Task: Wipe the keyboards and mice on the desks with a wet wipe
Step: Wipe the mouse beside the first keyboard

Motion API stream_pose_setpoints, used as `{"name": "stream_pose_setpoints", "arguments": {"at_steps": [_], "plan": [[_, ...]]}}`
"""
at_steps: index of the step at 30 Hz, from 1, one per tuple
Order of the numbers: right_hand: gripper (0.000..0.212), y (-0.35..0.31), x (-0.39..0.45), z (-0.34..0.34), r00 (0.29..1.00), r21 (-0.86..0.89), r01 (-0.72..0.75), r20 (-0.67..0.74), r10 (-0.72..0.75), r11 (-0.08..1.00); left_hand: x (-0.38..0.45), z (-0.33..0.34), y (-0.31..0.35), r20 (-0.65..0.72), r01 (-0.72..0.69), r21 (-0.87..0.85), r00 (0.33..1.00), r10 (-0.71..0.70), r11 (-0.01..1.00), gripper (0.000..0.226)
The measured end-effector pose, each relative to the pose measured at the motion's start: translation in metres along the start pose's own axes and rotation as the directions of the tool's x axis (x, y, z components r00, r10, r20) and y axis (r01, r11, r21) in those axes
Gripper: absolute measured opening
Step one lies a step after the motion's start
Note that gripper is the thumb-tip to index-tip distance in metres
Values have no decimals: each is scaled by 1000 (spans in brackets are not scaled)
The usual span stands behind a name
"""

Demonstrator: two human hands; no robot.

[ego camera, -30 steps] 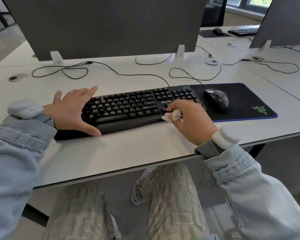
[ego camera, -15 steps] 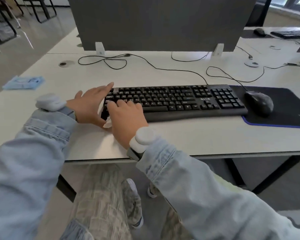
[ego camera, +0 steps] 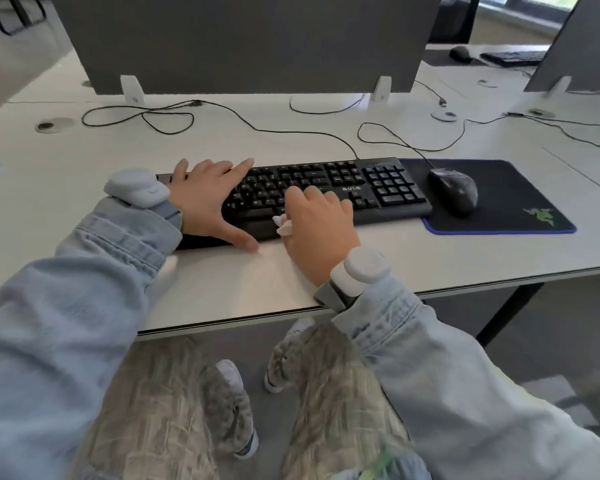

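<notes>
Your head camera looks steeply down and forward, close above your fingers (ego camera: 312, 199) at the bench (ego camera: 243, 282) edge.

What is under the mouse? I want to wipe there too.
The mouse sits on a black mouse pad with a purple edge and a green logo, lying on the white desk. The pad surface directly beneath the mouse is covered.
</notes>
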State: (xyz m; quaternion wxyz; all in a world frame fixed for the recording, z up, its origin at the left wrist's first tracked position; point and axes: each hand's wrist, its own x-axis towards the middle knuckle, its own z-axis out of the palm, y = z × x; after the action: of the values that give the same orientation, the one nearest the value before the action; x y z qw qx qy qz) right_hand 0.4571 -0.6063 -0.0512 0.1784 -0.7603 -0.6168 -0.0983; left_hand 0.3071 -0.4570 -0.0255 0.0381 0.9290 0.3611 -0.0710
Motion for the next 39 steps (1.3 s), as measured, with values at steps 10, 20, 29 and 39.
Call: {"name": "stream_pose_setpoints", "arguments": {"at_steps": [10,20,29,39], "plan": [[14,120,-11,-33,983,-14,-166,74,167,986,63,-17,90,43,-103,47,994,101,994,156],[13,210,-16,-45,972,219,-195,-85,218,956,116,-25,178,-25,-178,42,984,179,983,141],[13,312,48,-73,899,327,-363,-123,420,872,151,-21,254,-210,-278,-36,941,265,960,95],[7,319,71,-49,960,257,-280,52,276,925,153,2,285,-265,-181,33,947,183,983,104]]}}
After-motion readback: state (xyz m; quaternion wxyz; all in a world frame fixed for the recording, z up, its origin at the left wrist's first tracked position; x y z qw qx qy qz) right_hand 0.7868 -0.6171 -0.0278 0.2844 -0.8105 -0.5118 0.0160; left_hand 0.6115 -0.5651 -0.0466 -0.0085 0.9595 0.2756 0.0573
